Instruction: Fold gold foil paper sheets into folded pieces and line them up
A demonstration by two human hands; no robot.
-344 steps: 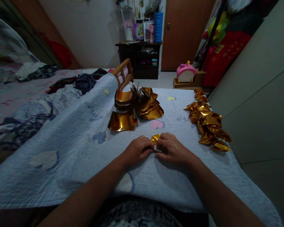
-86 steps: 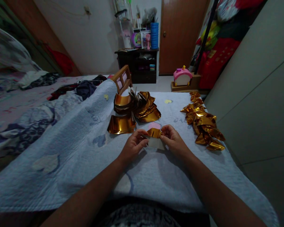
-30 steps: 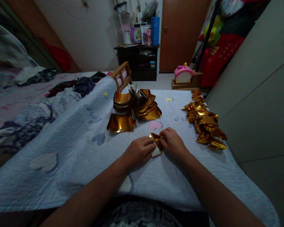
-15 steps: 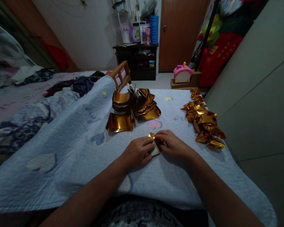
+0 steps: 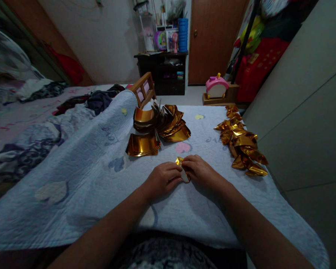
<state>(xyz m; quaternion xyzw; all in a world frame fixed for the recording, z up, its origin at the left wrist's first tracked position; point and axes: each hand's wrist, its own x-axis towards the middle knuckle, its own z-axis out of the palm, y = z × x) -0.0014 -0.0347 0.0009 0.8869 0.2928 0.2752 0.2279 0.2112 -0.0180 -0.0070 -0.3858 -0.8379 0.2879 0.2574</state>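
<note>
A small sheet of gold foil paper (image 5: 179, 160), with a pale underside, lies partly folded on the bed cover between my hands. My left hand (image 5: 165, 178) grips its left side, fingers bent over the edge. On the opposite side my right hand (image 5: 199, 170) pinches it, and the fingers of both hands nearly meet over the paper. Most of the sheet is hidden under my fingers. Beyond my hands fans a stack of loose gold foil sheets (image 5: 143, 145). Folded gold foil pieces (image 5: 242, 144) form a pile to the right.
A light blue quilted cover (image 5: 95, 190) with heart shapes spreads under everything. A small wooden headboard rail (image 5: 143, 89) stands behind the sheets. At the far right edge of the bed is a pale cabinet side (image 5: 305, 123). A pink toy (image 5: 217, 87) sits beyond the bed.
My fingers have drawn closer together over the foil paper, and its pale face looks narrower and curved. The stack and the pile have stayed put.
</note>
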